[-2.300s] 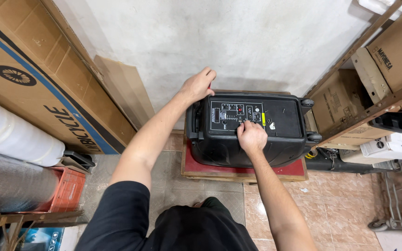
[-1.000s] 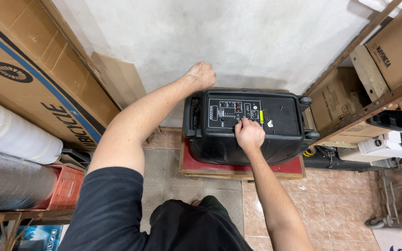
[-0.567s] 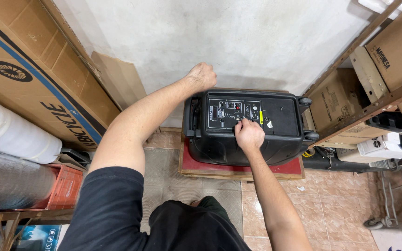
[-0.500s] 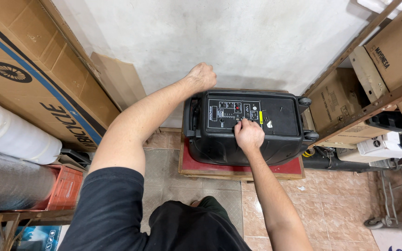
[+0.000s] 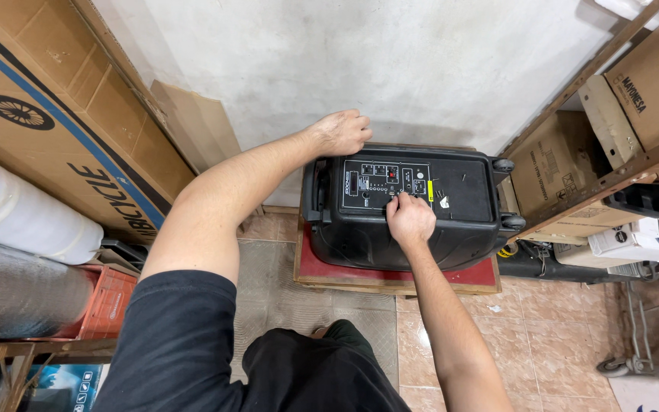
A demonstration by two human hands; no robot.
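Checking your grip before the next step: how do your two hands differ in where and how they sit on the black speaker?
The left hand lies curled over the top rear corner of the black speaker, next to the wall; the right hand sits on the control panel at the front. The left arm reaches across, bent; the right arm runs nearly straight up. The left hand rests on the casing; the right hand's fingertips touch the controls. Both are bare and touch the speaker.

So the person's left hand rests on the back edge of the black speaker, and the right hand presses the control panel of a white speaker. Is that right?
Not quite. The speaker is black, not white; there is only one. The head view shows the left hand on its back edge and the right hand at the control panel.
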